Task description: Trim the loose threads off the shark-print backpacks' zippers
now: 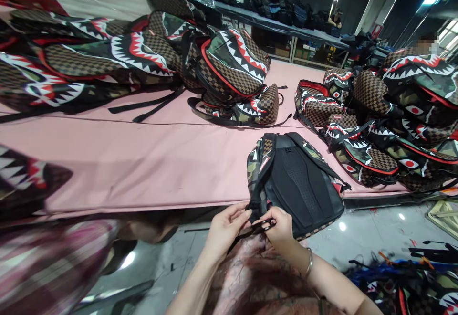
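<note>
A backpack (296, 181) lies with its black padded back panel facing up, its lower end at the table's front edge. Its camouflage and checkered side shows on the left. My left hand (229, 226) pinches the black webbing strap (255, 207) near the lower end of the left shoulder strap. Just to the right, my right hand (281, 228) has its fingers closed on the same dark strap, close to a small black part that I cannot make out clearly. A loose length of webbing hangs between the two hands. A bracelet is on my right wrist.
The pink-covered table (143, 162) carries a pile of shark-mouth backpacks (143, 57) at the back left and another pile (393, 119) at the right. A person's plaid sleeve (53, 267) is close on my left. More bags (404, 286) lie on the floor at lower right.
</note>
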Demonstrator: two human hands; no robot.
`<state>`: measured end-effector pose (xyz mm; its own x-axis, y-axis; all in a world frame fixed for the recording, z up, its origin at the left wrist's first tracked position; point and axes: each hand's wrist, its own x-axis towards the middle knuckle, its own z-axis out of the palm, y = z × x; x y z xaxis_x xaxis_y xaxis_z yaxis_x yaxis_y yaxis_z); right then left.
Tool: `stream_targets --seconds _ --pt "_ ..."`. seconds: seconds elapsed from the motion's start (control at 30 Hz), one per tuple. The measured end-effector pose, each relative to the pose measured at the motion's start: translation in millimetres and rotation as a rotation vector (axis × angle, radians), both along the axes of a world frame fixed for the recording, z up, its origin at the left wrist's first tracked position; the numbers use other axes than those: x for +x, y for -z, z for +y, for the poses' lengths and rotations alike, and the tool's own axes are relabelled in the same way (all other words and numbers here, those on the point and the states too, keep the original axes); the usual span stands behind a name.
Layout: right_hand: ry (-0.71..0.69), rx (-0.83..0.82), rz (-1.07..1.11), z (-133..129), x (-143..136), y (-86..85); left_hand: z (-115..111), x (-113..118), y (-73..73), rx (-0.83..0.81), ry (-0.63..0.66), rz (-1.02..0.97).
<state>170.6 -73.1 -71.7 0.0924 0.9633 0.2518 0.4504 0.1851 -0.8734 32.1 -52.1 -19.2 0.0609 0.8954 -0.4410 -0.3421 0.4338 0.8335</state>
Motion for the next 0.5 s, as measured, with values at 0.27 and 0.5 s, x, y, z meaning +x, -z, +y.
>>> stream_targets --seconds 0.27,0.5 --pt "-0.275 0.245 -0.241 -42 7 14.0 7 24 -22.8 -0.078 -0.189 -0.341" --pt "0.093 0.063 0.083 -13 35 -30.8 -2 24 -20.1 -0.096 -0.095 -0.304"
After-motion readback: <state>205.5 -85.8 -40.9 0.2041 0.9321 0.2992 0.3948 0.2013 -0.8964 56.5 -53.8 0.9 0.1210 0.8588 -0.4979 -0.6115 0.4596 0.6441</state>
